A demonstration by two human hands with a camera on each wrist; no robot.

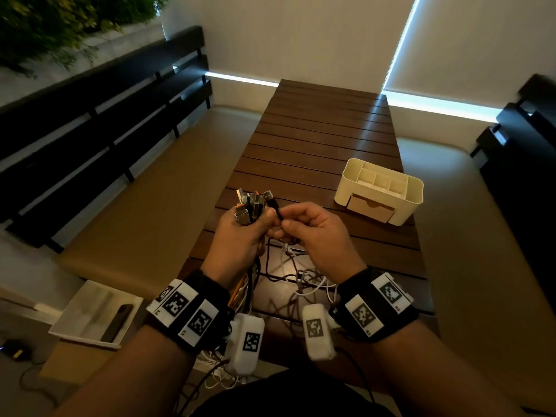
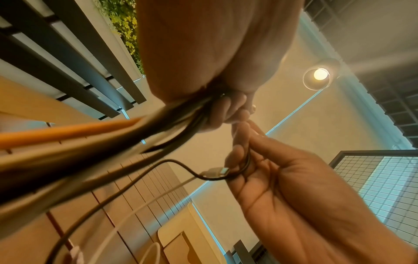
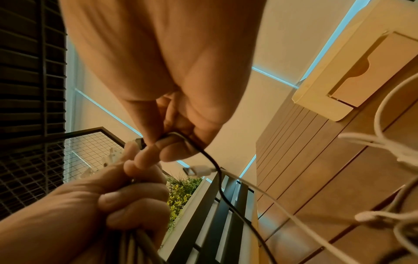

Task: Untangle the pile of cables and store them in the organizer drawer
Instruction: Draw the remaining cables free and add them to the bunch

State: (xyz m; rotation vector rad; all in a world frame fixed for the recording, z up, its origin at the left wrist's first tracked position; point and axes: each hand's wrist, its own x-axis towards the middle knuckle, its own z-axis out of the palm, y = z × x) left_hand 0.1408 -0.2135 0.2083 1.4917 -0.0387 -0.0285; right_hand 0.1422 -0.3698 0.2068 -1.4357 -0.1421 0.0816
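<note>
While the left hand gripped a bundle of cables in a closed fist, their plug ends stood up in a cluster just above its thumb and knuckles. Cords from that bundle trailed down below the wrist, one of them orange. Right hand was close beside the left, nearly touching it, thumb and forefinger pinching a thin black cable just under its plug; the other fingers were curled loosely in. From the wrist views that black cable looped down out of the right hand's palm and away toward the counter. A white cable with a small silver-tipped plug hung free just below the right hand's fingers, held by neither hand as far as could be told. Beneath and between both wrists lay the remaining tangle of white and dark cables on the slatted wooden counter. Cream organizer stood beyond the right hand and out to its right, well apart from it, its drawer looking shut or very nearly so, its top compartments showing nothing inside. Down past the left wrist, off the counter, sat a white tray holding a dark phone-like object.
</note>
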